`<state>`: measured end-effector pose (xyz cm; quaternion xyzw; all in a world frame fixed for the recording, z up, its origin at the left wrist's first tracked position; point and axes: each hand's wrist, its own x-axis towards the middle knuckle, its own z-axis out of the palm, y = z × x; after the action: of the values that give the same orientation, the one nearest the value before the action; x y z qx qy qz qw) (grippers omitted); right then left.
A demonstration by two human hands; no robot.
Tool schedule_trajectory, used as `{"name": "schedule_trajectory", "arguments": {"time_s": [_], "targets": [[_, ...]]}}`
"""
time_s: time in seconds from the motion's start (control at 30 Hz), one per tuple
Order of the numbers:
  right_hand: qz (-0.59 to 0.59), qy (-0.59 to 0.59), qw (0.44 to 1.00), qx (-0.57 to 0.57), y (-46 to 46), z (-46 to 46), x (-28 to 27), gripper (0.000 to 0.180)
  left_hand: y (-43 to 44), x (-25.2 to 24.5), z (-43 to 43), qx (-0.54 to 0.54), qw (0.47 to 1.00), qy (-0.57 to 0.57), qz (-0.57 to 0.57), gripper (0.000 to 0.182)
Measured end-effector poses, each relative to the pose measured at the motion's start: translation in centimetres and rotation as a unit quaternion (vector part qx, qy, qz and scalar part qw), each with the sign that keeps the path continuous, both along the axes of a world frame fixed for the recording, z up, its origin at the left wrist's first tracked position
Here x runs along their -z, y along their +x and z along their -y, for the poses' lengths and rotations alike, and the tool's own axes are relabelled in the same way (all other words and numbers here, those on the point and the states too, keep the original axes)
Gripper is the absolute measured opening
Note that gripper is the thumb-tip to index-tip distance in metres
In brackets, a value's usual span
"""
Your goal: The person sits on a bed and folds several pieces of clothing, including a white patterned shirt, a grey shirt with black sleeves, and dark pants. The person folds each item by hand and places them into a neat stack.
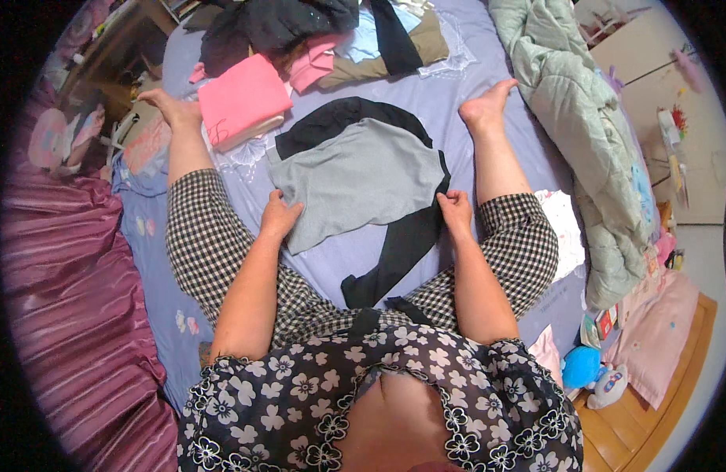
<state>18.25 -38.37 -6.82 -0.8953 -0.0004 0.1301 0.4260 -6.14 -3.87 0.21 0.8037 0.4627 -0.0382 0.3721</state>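
Observation:
A grey shirt (363, 177) with black long sleeves and a black neckband lies spread sideways on the lavender bed sheet between my legs. Its far sleeve (354, 112) curves along the far side of the grey body. The near sleeve (398, 253) runs back toward me, its cuff close to my lap. My left hand (281, 213) pinches the near hem corner at the left. On the right, my right hand (455, 209) holds the fabric between thumb and fingers near the neckband and near shoulder.
A folded pink garment (245, 100) sits on a stack by my left foot. Beyond the shirt lies a heap of dark clothes (280, 29). A pale green quilt (569, 112) runs along the right, with a white cloth (560, 233) beside my right knee. Purple curtain (74, 283) hangs left.

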Motion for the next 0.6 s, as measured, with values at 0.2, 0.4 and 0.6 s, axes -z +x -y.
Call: {"name": "schedule_trajectory", "arguments": {"time_s": [0.2, 0.4, 0.6], "targets": [[-0.128, 0.003, 0.992, -0.022, -0.3, -1.3, -0.9, 0.041, -0.2, 3.1, 1.8, -0.141, 0.985, -0.034, 0.088, 0.061], [0.004, 0.052, 0.994, -0.097, -0.7, -1.1, -4.8, 0.039, -2.1, 1.8, -0.6, -0.160, 0.972, -0.063, 0.159, 0.065], [0.002, -0.182, 0.950, -0.253, -1.5, 2.8, -10.0, 0.035, -4.5, -3.2, -1.6, 0.128, 0.990, -0.020, -0.062, 0.073]]}}
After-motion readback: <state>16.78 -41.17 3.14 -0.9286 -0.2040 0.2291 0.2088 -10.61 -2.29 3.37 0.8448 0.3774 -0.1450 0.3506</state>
